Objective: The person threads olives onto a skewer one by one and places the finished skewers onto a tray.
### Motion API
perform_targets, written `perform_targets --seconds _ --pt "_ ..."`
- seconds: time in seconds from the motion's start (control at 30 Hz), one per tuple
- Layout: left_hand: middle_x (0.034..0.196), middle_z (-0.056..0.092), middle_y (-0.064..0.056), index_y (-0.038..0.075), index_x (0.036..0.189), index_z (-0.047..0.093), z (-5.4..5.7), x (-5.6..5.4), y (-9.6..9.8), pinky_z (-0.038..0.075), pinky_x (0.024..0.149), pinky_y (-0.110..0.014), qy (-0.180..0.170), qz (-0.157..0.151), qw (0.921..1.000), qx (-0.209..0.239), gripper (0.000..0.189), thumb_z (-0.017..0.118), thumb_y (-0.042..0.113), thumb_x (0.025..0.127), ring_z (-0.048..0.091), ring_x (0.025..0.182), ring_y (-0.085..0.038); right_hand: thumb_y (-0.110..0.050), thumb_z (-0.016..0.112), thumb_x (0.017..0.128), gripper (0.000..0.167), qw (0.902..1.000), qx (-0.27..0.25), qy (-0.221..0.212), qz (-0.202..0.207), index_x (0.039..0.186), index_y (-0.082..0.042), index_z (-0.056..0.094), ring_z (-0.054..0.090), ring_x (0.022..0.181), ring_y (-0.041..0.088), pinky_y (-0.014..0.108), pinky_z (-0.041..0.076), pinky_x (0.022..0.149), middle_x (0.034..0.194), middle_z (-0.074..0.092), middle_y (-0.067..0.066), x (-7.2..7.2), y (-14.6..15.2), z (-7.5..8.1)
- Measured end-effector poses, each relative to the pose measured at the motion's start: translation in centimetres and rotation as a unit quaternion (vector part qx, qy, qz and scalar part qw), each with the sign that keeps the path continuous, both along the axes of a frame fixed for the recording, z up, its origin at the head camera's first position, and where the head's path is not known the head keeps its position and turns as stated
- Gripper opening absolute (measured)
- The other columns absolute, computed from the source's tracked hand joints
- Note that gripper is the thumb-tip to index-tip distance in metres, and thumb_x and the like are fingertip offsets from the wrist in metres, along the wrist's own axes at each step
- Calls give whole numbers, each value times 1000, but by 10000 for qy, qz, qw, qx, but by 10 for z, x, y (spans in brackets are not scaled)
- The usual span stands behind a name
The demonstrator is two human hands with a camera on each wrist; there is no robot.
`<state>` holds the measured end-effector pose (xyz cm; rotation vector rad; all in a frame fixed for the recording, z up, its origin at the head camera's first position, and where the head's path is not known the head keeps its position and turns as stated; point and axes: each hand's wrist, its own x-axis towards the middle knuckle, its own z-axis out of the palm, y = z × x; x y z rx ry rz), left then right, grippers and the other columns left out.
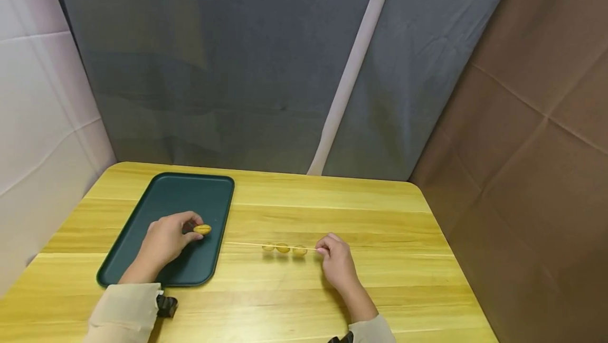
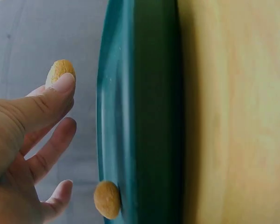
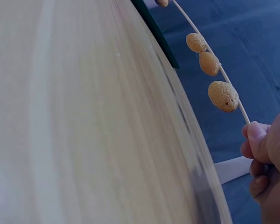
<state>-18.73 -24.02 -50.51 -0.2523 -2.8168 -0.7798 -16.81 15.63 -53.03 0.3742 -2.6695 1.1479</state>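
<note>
My left hand (image 1: 163, 237) is over the dark green tray (image 1: 178, 190), pinching a golden-brown, wrinkled oval food piece (image 1: 202, 229) between thumb and fingertips. In the left wrist view the remaining fingers are spread loosely, and a second oval piece (image 2: 107, 199) sits at the tray's side; the hand hides it in the head view. With thumb and fingers my right hand (image 1: 338, 261) grips the end of a thin wooden skewer (image 1: 242, 244). Three similar pieces (image 3: 223, 96) are threaded along it, and its bare tip points left toward the tray and the piece in my left hand.
A light wood table (image 1: 266, 301) lies beneath, the tray on its left part. Behind it hangs a grey cloth (image 1: 247, 95) with a pale strip (image 1: 351, 68). White cloth (image 1: 43, 100) closes the left side, brown cloth (image 1: 537, 174) the right.
</note>
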Motion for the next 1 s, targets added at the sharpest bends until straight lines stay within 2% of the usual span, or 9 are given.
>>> perform_targets --seconds 0.23,0.37,0.57,1.0 --pt "87 72 0 18 94 72 2 9 12 40 85 -62 74 -191 9998 81 24 88 14 77 66 83 -29 -2 70 90 6 9999 -28 113 -52 84 -4 70 57 76 10 24 53 67 83 60 -6 1 1 1" --pt "88 71 3 19 94 72 2 12 18 40 82 -57 30 -311 9994 141 25 88 15 76 66 83 -25 -2 71 89 6 9999 -31 130 -65 84 -4 70 57 76 10 24 53 67 83 60 -6 1 2 1" --pt "89 70 5 20 94 72 3 15 25 49 74 -47 -52 -477 9987 174 24 88 14 77 65 83 -21 -4 70 90 5 9999 -44 119 -28 85 -3 70 59 79 10 23 54 69 85 62 -5 2 4 0" --pt "94 70 5 21 96 73 5 21 30 54 76 -46 -128 -649 9973 313 24 87 13 79 66 86 -20 -3 70 90 6 9999 -51 120 -96 84 -6 70 59 79 10 23 54 69 85 61 -6 4 3 -1"
